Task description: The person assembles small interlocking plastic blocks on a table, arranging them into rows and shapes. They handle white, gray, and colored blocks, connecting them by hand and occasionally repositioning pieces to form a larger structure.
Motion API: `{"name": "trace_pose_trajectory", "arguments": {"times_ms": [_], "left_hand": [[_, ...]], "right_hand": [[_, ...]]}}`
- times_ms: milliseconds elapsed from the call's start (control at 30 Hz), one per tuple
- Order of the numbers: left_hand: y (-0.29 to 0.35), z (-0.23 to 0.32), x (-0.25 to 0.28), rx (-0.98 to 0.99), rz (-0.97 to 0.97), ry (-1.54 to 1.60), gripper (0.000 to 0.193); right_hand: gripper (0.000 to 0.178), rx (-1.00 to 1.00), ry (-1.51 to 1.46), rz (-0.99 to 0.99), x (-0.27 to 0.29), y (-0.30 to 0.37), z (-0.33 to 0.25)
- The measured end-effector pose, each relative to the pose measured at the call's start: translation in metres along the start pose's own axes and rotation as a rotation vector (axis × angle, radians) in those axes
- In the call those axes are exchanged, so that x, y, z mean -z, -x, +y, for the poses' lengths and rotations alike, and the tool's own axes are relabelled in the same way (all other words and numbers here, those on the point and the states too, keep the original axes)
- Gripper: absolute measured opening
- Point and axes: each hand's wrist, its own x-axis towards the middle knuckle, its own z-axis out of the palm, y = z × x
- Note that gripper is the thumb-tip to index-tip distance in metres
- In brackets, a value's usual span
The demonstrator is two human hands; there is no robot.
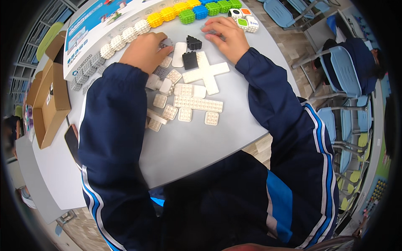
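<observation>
Over a grey table (188,154), we are closing our left hand's (146,51) thumb and fingers around a grey piece (167,43) (rounded, partly hidden); beyond black blocks (189,61), our right hand (228,37) is curving its fingers, pinch unclear.

Free path for a hand: the near tabletop (184,146). Obstacles: white plates (198,104) mid-table, black blocks (190,61) beyond, and a cube row (168,14) (alongside a large box (94,27)) farther off.

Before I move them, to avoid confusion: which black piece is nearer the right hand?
The upper, pointed black piece; the lower, squarer black piece lies farther from the right hand.
</observation>
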Motion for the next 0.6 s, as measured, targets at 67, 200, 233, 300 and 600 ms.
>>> {"name": "trace_pose_trajectory", "arguments": {"times_ms": [67,200,233,300,600], "left_hand": [[0.001,-0.002,-0.001,-0.017,0.002,0.082,0.039],[-0.001,0.002,0.006,-0.045,0.135,0.113,0.042],[-0.003,0.002,0.006,-0.076,0.184,0.137,0.042],[-0.006,0.002,0.005,-0.135,0.283,0.185,0.042],[-0.04,0.029,-0.017,-0.074,0.339,0.583,0.035]], "right_hand": [[0.022,-0.039,-0.039,0.013,0.002,0.0,-0.005],[0.019,-0.101,-0.115,0.005,0.005,-0.001,-0.009],[0.017,-0.086,-0.111,0.011,0.005,-0.002,-0.009],[0.02,-0.118,-0.195,0.011,0.005,-0.002,-0.012],[0.041,-0.196,-0.227,0.012,0.007,-0.005,-0.018]]}}
